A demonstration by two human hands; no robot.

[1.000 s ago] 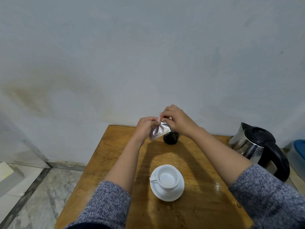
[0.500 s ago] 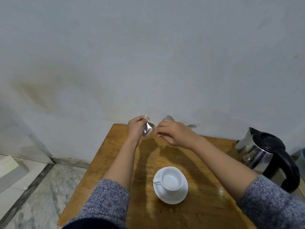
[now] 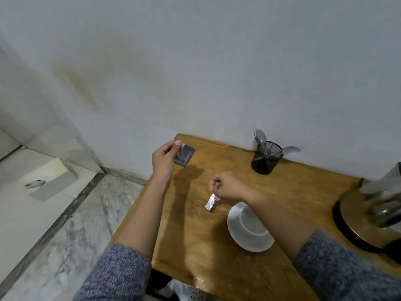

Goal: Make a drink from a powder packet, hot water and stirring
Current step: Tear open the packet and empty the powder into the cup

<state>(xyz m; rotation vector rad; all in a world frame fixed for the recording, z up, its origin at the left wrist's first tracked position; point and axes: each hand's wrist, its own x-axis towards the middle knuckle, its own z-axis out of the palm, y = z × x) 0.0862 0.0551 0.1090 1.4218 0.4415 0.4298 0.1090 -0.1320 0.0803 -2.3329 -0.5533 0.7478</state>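
Note:
My left hand [image 3: 163, 160] pinches the silver powder packet [image 3: 184, 156] by its upper corner, above the far left corner of the wooden table [image 3: 195, 246]. My right hand [image 3: 227, 186] holds a small torn-off foil strip [image 3: 210, 202] that hangs from its fingertips just above the table. A white saucer [image 3: 245, 233] lies to the right of the strip; my right forearm covers most of the cup on it. A steel kettle [image 3: 382, 200] stands at the right edge, blurred.
A black mesh holder [image 3: 265, 161] with spoons stands at the back of the table against the wall. The floor lies to the left, with a pale box [image 3: 48, 179] on it. The table's near edge is close to my body.
The two hands have pulled apart: the strip has come off the packet and gone down and right with my right hand. The view has swung to the left.

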